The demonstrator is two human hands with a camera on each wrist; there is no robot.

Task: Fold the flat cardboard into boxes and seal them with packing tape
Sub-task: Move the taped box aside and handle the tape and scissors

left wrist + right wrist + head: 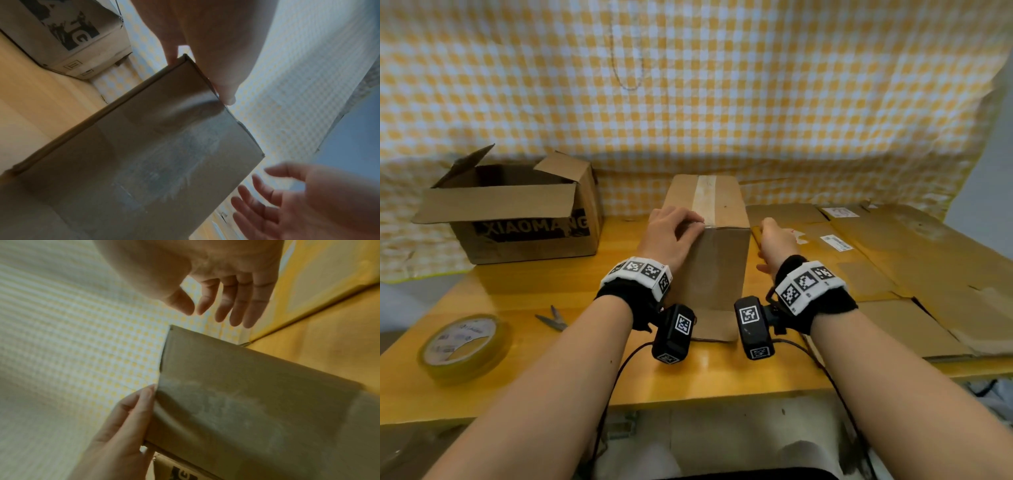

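Observation:
A tall brown cardboard box stands upright at the middle of the wooden table, with a strip of clear packing tape along its top seam. My left hand rests on the top near edge and its fingers press beside the tape end. The left wrist view shows those fingers lying along the box's top edge. My right hand hovers just right of the box with spread fingers, apart from it and holding nothing. The right wrist view shows its fingers spread above the box corner.
A roll of packing tape lies at the front left, with small scissors beside it. An open printed carton stands at the back left. Flat cardboard sheets cover the right of the table. A checked cloth hangs behind.

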